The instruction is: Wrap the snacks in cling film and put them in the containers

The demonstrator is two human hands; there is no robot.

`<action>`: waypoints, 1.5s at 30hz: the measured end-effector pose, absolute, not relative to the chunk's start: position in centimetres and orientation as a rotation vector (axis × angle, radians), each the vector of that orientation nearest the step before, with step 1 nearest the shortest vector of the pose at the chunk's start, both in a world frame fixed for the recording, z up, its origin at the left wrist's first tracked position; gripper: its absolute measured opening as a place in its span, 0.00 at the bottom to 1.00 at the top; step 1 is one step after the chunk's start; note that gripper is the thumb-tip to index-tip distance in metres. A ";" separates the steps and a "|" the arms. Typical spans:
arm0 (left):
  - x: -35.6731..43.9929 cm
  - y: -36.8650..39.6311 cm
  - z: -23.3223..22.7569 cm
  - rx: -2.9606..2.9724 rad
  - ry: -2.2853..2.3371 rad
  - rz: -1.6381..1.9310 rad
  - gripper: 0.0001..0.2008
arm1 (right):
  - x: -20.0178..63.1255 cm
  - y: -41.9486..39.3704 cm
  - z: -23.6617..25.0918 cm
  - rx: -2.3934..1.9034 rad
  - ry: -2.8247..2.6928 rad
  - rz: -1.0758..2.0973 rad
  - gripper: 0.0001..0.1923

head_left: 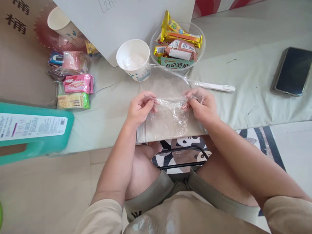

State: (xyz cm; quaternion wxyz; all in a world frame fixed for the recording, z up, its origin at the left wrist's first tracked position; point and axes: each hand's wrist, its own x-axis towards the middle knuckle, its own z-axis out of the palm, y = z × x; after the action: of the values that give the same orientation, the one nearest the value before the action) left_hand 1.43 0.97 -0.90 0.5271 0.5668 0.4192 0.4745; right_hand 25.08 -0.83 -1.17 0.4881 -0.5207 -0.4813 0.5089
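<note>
A clear, crinkled plastic bag (170, 109) is stretched between my two hands over the front edge of the cloth-covered surface. On its left side, my left hand (142, 105) pinches the film between thumb and fingers. My right hand (201, 104) grips the opposite side in the same way. Just beyond the hands lies more clear film, and from its right side sticks out a slim white plastic stick (216, 86). A white paper cup (140, 73) with a blue print stands behind my left hand, with something clear or whitish inside.
Behind sits a clear round bowl (203, 45) of wrapped snacks. Several packaged snacks (78, 84) lie at the left, near a teal jug (48, 143) and a brown box (26, 65). A white board (126, 19) leans behind. A dark phone (293, 71) rests at the right.
</note>
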 end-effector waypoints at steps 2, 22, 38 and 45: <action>1.4 0.9 -0.9 1.358 0.968 1.137 0.07 | 25.3 -0.9 -1.3 -1.220 -1.233 1.241 0.08; 1.7 1.2 0.0 1.050 0.972 1.045 0.07 | 26.8 -0.9 -1.1 -1.109 -1.456 0.991 0.10; 1.8 0.9 -0.4 0.898 0.811 1.017 0.33 | 25.6 -0.7 -3.6 -1.130 -1.337 1.310 0.52; 2.8 0.2 0.3 0.831 0.954 0.827 0.15 | 25.0 -0.5 -1.1 -1.136 -1.141 1.470 0.27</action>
State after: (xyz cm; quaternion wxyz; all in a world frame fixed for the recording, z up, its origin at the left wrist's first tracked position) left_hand 2.80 0.22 0.35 0.7277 0.3771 0.4329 0.3754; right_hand 25.04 -0.55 -1.11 0.4625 -0.4620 -0.4639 0.5979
